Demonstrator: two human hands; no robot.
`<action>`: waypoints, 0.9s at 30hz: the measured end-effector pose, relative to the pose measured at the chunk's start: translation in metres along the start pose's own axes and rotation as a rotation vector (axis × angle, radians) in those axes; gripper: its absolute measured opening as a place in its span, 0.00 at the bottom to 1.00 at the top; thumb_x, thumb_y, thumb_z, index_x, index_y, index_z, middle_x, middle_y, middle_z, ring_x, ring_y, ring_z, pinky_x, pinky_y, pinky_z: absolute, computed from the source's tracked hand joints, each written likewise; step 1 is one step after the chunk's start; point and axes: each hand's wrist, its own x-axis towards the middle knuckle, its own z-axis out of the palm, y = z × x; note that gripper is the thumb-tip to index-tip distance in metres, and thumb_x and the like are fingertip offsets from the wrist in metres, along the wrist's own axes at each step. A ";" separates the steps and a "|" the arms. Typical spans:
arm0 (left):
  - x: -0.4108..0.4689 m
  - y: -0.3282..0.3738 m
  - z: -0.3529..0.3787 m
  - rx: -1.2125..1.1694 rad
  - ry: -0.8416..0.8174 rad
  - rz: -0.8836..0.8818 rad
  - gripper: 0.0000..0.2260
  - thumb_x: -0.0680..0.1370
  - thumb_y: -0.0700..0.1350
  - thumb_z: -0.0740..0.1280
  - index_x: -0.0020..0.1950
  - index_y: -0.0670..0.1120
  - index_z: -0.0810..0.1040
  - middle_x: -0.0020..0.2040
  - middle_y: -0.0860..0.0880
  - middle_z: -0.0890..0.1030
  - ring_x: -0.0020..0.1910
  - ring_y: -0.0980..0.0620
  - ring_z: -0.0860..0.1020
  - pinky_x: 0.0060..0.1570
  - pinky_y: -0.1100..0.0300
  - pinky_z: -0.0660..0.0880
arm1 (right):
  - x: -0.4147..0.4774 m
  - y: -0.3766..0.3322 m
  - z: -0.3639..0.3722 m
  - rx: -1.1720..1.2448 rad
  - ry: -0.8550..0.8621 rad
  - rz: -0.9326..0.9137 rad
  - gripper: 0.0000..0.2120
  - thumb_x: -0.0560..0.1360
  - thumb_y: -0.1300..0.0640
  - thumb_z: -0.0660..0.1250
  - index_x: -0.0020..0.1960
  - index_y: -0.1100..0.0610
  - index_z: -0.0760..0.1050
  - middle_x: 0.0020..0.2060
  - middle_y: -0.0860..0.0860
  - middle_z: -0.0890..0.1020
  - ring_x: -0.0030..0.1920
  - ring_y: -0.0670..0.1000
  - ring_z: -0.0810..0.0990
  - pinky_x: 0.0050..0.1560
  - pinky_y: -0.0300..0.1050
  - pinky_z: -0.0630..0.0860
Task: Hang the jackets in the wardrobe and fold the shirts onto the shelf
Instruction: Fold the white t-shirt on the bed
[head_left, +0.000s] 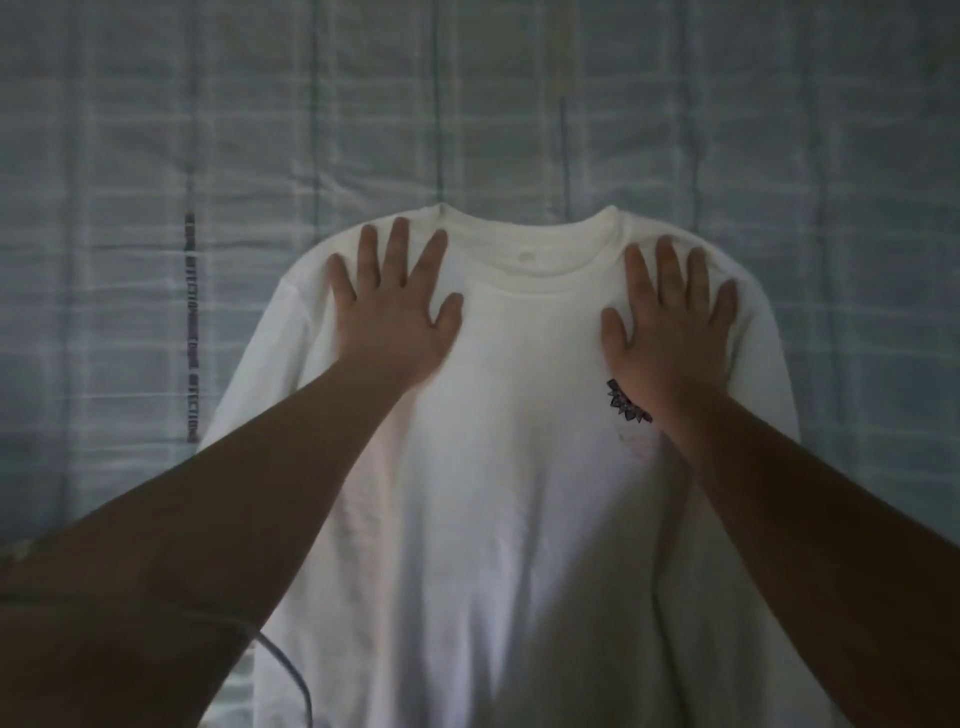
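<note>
The left hand (395, 317) lies flat, palm down, with its fingers spread wide, just to the left of the collar (530, 249) of a white T-shirt (493, 519). The right hand (670, 332) lies the same way just to the right of the collar, fingers straight and fanned out. Both hands press on the shoulder areas, fingertips reaching almost to the shoulder seams. Neither hand pinches or curls round any fabric. Both bare forearms run from the bottom corners of the view up to the hands.

The T-shirt lies front side up, spread out flat, with the collar at its far end and the body running toward the person and out of the bottom of the view. Below and to the right of the collar, a small dark print (623, 410) sits on the chest, partly covered by the heel of the right hand.

The shirt rests on a pale checked cloth (156, 130) that fills the view on every side of the collar. Well to the left of the collar, a dark patterned strip (190, 332) runs lengthwise on that cloth. Far below and left of the collar, a grey cable (296, 670) curves past the shirt's edge.
</note>
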 end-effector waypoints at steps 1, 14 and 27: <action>0.000 0.001 -0.001 -0.002 -0.007 -0.003 0.30 0.79 0.65 0.44 0.80 0.60 0.44 0.82 0.49 0.45 0.80 0.41 0.43 0.74 0.34 0.43 | 0.001 0.000 0.001 0.000 -0.008 0.000 0.32 0.79 0.40 0.51 0.80 0.48 0.48 0.80 0.53 0.52 0.79 0.60 0.49 0.74 0.69 0.47; -0.179 0.013 0.007 -0.174 0.033 0.094 0.29 0.81 0.53 0.56 0.80 0.47 0.54 0.80 0.41 0.54 0.79 0.40 0.51 0.75 0.37 0.49 | -0.159 -0.049 -0.020 0.226 0.080 -0.216 0.29 0.81 0.51 0.55 0.79 0.59 0.55 0.79 0.59 0.55 0.79 0.59 0.53 0.76 0.60 0.53; -0.411 -0.037 0.076 -0.069 -0.190 0.145 0.29 0.81 0.55 0.55 0.81 0.50 0.54 0.81 0.42 0.51 0.80 0.41 0.47 0.75 0.36 0.48 | -0.385 -0.007 0.035 0.066 -0.232 -0.289 0.30 0.77 0.50 0.58 0.78 0.58 0.61 0.77 0.57 0.62 0.78 0.58 0.57 0.76 0.63 0.52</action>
